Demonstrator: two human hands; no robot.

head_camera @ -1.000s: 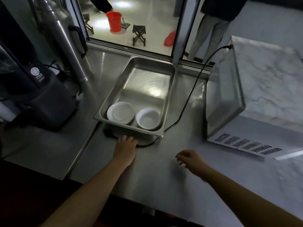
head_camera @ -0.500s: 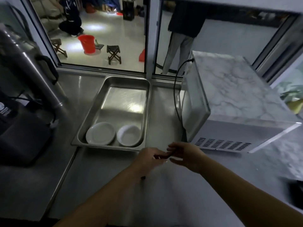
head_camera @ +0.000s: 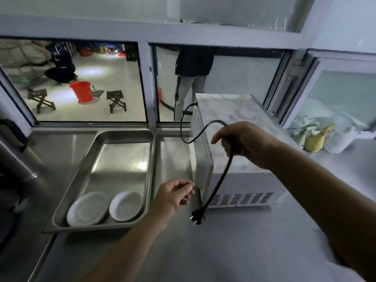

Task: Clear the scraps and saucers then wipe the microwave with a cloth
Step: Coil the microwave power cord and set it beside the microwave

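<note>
Cord (head_camera: pixel 218 181) now off the bench: right hand (head_camera: pixel 243 141) is raised above the microwave (head_camera: pixel 232 112), fingers curled round the black power cord, with the plug (head_camera: pixel 197 214) dangling free just above the bench surface, beside the microwave's near left corner. A second ago the cord lay looped on the bench by the near edge of the steel tray (head_camera: pixel 122 139), and half a second ago both hands met over it; it has since passed to the right hand alone.

Left hand (head_camera: pixel 173 195) hovers between tray and microwave, fingers loosely curled, holding nothing.

Two white saucers (head_camera: pixel 87 208) (head_camera: pixel 126 205) sit side by side in the near end of the tray, untouched and in the same places as before. No scraps can be made out on them or on the bench.

Judgement: microwave is unplugged and its cord is being got out of the way, likely to be laid on the marbled top. Reads as preparation for wiping. No cloth in either hand; pale bundles at the bench's far right corner (head_camera: pixel 317 137) may be cloths, cannot tell. Wiping not yet begun.
</note>
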